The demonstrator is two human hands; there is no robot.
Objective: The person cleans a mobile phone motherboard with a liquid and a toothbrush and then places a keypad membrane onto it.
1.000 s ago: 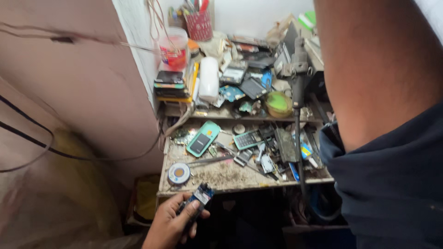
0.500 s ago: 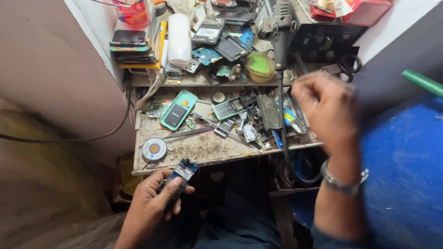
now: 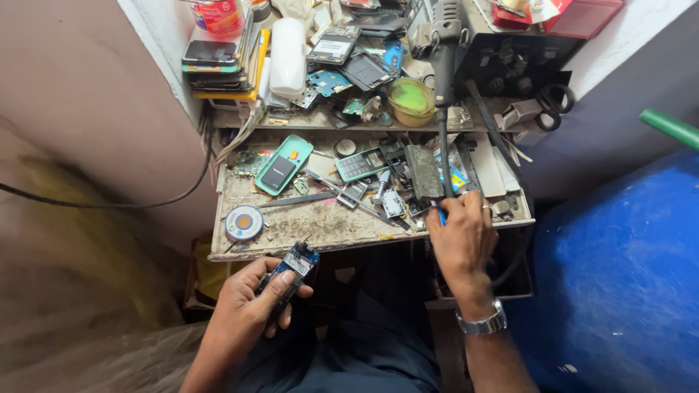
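— What's in your left hand (image 3: 251, 309)?

— My fingers are wrapped around a small opened phone (image 3: 291, 268), its blue circuit board showing, held just below the front edge of the bench (image 3: 291, 236).

— And the right?

— My right hand (image 3: 460, 240) rests at the front right edge, fingers curled on a blue-handled tool (image 3: 441, 213); I cannot tell how firmly.

— Any risk?

— Lifting it could snag the black cable (image 3: 442, 156) and scatter parts.

— What's crowding you?

— A solder reel (image 3: 243, 223) at the front left, a green phone (image 3: 283, 164) behind it, and tweezers (image 3: 295, 199) between.

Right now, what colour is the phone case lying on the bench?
Teal green phone case, clearest in the head view.
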